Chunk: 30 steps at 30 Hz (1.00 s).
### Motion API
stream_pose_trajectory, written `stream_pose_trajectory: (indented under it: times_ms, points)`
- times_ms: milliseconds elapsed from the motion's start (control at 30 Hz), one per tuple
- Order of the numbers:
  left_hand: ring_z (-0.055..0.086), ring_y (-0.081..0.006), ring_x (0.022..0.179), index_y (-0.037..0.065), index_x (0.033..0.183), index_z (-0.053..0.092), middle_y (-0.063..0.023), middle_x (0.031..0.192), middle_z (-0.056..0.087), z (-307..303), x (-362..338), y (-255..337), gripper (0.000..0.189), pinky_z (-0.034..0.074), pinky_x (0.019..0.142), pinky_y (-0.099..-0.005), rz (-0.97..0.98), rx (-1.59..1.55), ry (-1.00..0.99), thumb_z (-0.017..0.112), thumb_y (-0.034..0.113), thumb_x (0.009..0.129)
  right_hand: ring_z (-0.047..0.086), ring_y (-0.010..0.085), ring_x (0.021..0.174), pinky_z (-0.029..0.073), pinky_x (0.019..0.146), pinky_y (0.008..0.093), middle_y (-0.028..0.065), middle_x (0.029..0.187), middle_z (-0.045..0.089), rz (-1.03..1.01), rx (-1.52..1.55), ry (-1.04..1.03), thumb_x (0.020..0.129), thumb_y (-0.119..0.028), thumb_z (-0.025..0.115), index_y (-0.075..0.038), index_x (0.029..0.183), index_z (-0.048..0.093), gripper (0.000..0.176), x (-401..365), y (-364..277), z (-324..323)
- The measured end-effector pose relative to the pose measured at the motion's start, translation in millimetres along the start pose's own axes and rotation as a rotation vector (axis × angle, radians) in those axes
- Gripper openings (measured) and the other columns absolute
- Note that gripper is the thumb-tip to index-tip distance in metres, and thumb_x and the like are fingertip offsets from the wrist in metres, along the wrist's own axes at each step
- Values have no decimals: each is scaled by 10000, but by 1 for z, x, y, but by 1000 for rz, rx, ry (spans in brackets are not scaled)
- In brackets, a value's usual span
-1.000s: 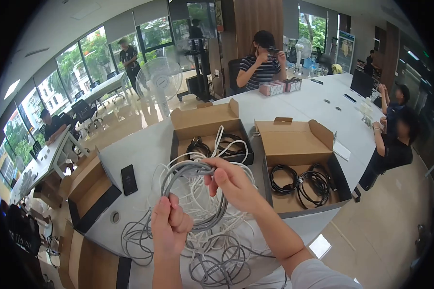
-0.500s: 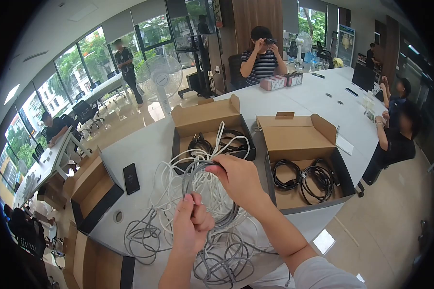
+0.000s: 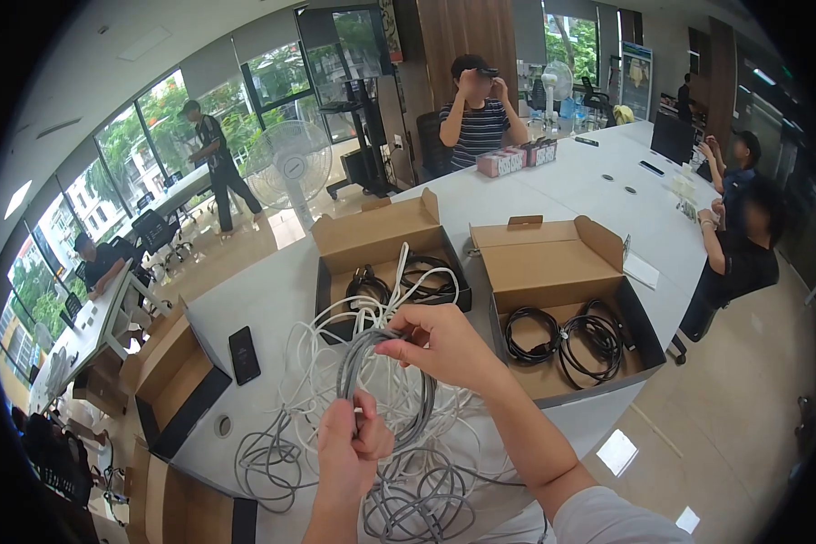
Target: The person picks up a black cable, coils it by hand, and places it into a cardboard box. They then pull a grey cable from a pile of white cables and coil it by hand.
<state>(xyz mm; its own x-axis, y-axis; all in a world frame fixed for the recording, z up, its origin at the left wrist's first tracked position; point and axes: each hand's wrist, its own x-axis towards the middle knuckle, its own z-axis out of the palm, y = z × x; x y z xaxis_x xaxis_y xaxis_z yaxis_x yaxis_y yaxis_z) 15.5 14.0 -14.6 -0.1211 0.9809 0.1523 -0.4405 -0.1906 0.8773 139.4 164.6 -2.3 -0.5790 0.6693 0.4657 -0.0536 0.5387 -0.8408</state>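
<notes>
A grey cable [image 3: 425,410] is looped into a coil, held upright above the table. My left hand [image 3: 355,442] is closed around the coil's lower left side. At the top of the coil, my right hand [image 3: 444,346] pinches the strands between thumb and fingers. Behind and beneath it spreads a tangle of white cables [image 3: 306,349], partly hidden by my hands. Loose loops of grey cable [image 3: 265,458] lie to the left of my left hand, and more tangled grey cable [image 3: 417,512] lies near my body.
An open box [image 3: 470,295] with black cables stands beyond my hands, another box [image 3: 567,392] with black cables to the right. Two open boxes [image 3: 195,412] [image 3: 245,521] line the left edge. A phone [image 3: 244,355] lies near a table hole [image 3: 223,424]. Several people sit or stand around.
The view has shifted slightly. My right hand's fingers have bent more over the top of the coil; both hands stay on it. A person by the windows now leans over a table.
</notes>
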Motion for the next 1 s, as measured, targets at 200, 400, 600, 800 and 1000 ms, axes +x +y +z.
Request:
stream_pose_trajectory:
  times_ms: [200,400,600,800,1000]
  points:
    - [101,-74,403,89,853,415,67,476,167,1,3,3,550,140,430,-270,-32,-83,26,239,599,959,555,271,527,426,512,343,128,618,592,-151,-243,120,775,-206,730,-10,777,576,249,-2,-5,4]
    - [200,-56,466,42,1003,421,62,546,256,0,-1,-9,610,198,469,-246,-32,77,-103,370,642,906,623,306,618,465,530,353,128,699,633,-189,-462,251,791,-201,703,-33,826,583,209,-5,1,27]
    - [273,-48,552,12,1147,390,31,651,344,20,-11,-9,618,203,493,-213,59,391,-161,408,587,922,603,341,600,445,525,409,154,666,613,-113,-306,261,817,-157,648,-36,834,572,144,-2,12,48]
    - [259,-38,527,-6,1143,426,55,614,340,8,-12,9,546,198,482,-215,21,367,-182,435,504,948,600,163,590,458,569,279,89,657,617,-12,-105,109,836,-113,634,-24,1070,578,257,2,12,36]
    - [293,-11,535,13,1090,489,71,606,387,23,-18,16,445,227,487,-196,-53,586,-104,536,424,928,631,167,821,502,753,292,127,1080,614,-113,295,-69,896,-76,531,-44,1346,415,465,4,16,33]
